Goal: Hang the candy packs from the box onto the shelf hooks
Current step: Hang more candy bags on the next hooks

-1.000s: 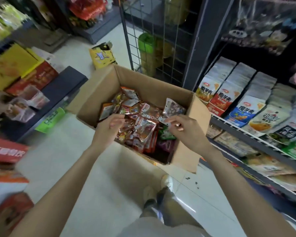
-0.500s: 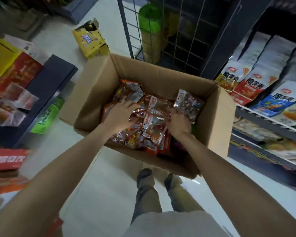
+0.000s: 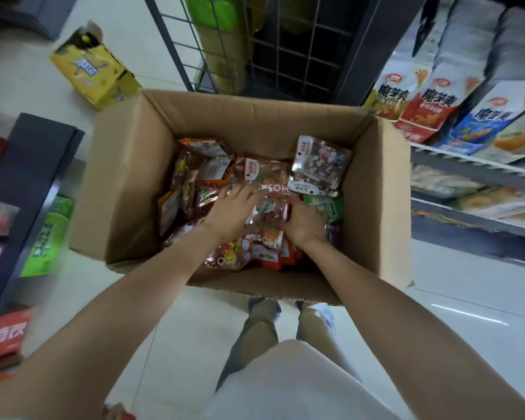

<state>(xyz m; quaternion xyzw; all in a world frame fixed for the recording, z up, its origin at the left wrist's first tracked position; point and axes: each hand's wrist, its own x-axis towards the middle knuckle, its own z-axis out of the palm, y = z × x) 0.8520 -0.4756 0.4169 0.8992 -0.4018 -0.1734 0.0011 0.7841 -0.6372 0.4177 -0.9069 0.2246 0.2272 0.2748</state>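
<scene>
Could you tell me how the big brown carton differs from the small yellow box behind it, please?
The brown carton is far larger than the yellow box. The carton is plain; the yellow box is printed with a blue logo. The carton holds candy packs and both hands; the yellow box's contents are unclear. Both sit open-topped on the floor.

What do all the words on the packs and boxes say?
"魔芋爽": on the shelf packs at right.
"MOS", upside down and cut off: on an orange candy pack in the box.
Yellow box on the floor: blue logo, too blurred to read.
Green pack and red pack at left: characters too blurred.
Clear candy pack: label too small.
</scene>
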